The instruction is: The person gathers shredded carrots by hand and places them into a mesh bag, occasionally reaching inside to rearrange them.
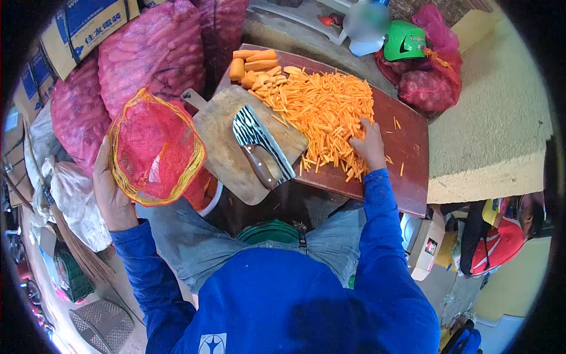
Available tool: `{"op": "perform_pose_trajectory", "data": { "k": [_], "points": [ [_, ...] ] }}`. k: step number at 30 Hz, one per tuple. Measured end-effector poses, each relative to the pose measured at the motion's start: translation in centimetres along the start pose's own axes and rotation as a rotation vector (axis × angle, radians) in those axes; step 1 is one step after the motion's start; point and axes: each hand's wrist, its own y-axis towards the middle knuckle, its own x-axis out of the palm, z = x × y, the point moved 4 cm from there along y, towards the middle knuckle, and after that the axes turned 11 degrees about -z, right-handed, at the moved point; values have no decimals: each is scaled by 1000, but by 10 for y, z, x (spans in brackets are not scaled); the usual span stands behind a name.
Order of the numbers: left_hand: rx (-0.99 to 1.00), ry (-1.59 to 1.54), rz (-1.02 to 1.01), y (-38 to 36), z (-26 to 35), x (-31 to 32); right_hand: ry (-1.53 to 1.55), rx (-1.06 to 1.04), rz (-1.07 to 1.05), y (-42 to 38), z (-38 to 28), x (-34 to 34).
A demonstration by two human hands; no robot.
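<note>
My left hand (pixel 112 192) holds a red mesh bag (pixel 156 156) by its yellow rim, the mouth facing up. My right hand (pixel 371 145) is at the right edge of a large pile of cut carrot sticks (pixel 330 109), fingers apart and touching the sticks. The pile lies on a dark red table (pixel 407 153), with bigger carrot pieces (pixel 253 65) at its left end. A wooden cutting board (pixel 221 133) is between the bag and the pile. Across it rests a knife (pixel 259 144) with a black-and-white patterned blade and a brown handle.
Large pink mesh sacks (pixel 153 56) and cardboard boxes (pixel 88 29) stand at the upper left. A person in a pale cap (pixel 368 46) is beyond the table, near a green cap (pixel 404 40) and a red net bag (pixel 430 88). A concrete ledge (pixel 489 147) borders the right side.
</note>
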Motion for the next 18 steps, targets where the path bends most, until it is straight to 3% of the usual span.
{"op": "perform_pose_trajectory", "data": {
  "k": [4,7,10,12,14,16,17,18],
  "points": [
    [-9,41,-13,1,0,4,-9,12,68,0,3,-3],
    [25,75,66,1,6,9,69,-156,166,20,39,4],
    [67,106,67,6,16,3,264,-190,198,32,62,1],
    [69,86,78,8,19,4,636,-104,198,31,74,1],
    [15,5,-85,11,19,6,780,-30,90,20,63,-14],
    [51,17,6,18,19,-10,919,-34,158,17,67,-26],
    [58,3,-9,21,19,-17,757,-130,257,33,98,-21],
    [68,-10,-23,23,20,-20,759,-142,244,29,84,-27]
  ]
}}
